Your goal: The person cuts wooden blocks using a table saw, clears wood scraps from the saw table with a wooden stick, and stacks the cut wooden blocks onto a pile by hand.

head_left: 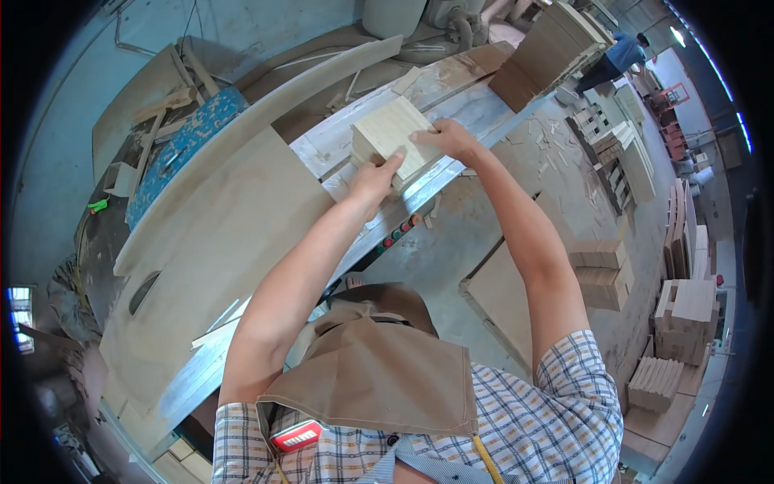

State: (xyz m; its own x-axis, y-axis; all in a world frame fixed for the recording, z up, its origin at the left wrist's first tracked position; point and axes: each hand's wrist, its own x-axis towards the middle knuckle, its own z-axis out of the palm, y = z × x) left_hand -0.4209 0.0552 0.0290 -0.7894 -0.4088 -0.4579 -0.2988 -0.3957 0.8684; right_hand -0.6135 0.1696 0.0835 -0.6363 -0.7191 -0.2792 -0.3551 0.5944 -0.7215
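Both hands are on a stack of pale, square-cut wood panels (389, 129) that sits on the metal bed of a machine table (476, 121). My left hand (376, 182) grips the near left corner, with its thumb on the top face and its other fingers hidden down the side. At the right edge, my right hand (453, 139) holds the same stack, fingertips on the top and the rest curled over the edge. How many panels are in the stack I cannot make out.
A long board fence (266, 129) curves along the table's left. Control buttons (397, 234) line its front edge. A tall stack of brown boards (548, 52) stands at the far end. Wood scraps lie on the floor, with block stacks (598, 270) at right. Another person (622, 55) stands far off.
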